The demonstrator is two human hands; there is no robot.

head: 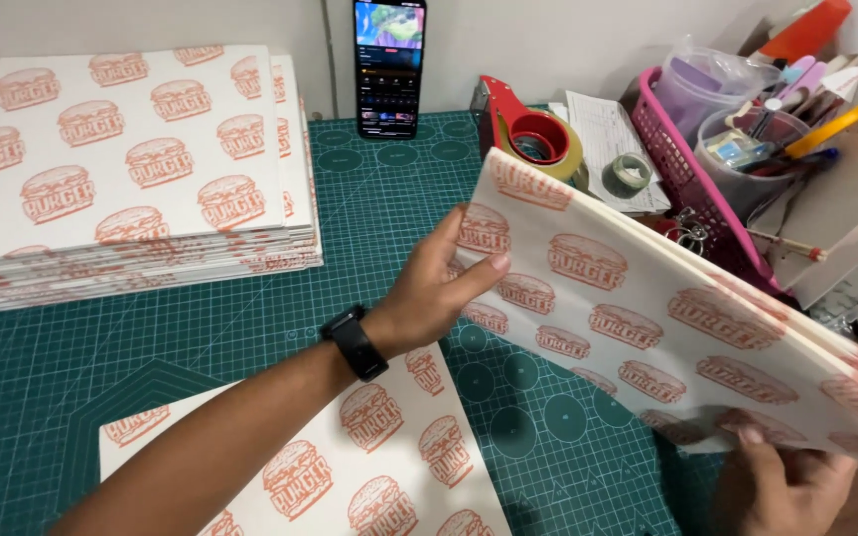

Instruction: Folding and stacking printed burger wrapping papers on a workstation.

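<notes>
A tilted bundle of white paper sheets (pixel 647 318) printed with red burger pictures is lifted above the green cutting mat (pixel 250 328). My left hand (pixel 434 288), with a black watch on its wrist, grips the bundle's left edge, thumb on top. My right hand (pixel 782 481) holds the bundle's lower right edge from below. Another printed sheet (pixel 350 467) lies flat on the mat under my left forearm. A thick stack of the same sheets (pixel 121 159) rests at the back left.
A phone (pixel 389 65) leans against the wall with its screen lit. A red tape dispenser (pixel 528 129) and a small tape roll (pixel 631 174) sit behind the bundle. A pink basket (pixel 682 169) full of pens and tools stands at the right.
</notes>
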